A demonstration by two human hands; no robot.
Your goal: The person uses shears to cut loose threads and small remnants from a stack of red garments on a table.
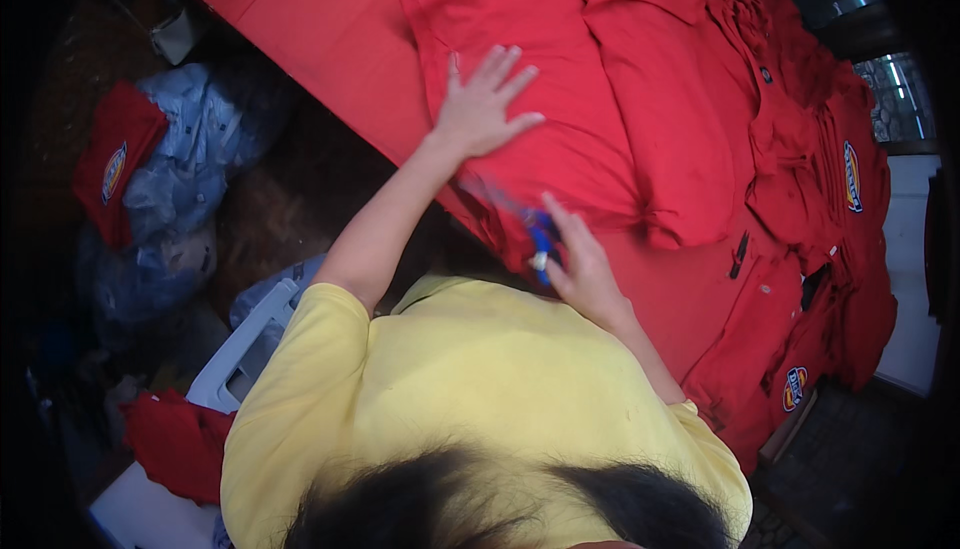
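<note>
My left hand (482, 114) lies spread on a red garment (545, 59), its fingers apart and nothing in them. The cloth is laid out on a red table top (300, 24), with a few folds and wrinkles. Near the table's front edge, my right hand (590, 274) is closed on blue-handled scissors (541, 237). Their blades are smeared by motion and point left, over the garment's near edge. I cannot tell whether they touch the cloth.
More red garments (800, 169) with sewn patches are heaped along the right side. A small black tool (739, 254) lies on the table at the right. Clear plastic bags (185, 179) and a red folded garment (120, 159) are at the left, above a white plastic chair (225, 354).
</note>
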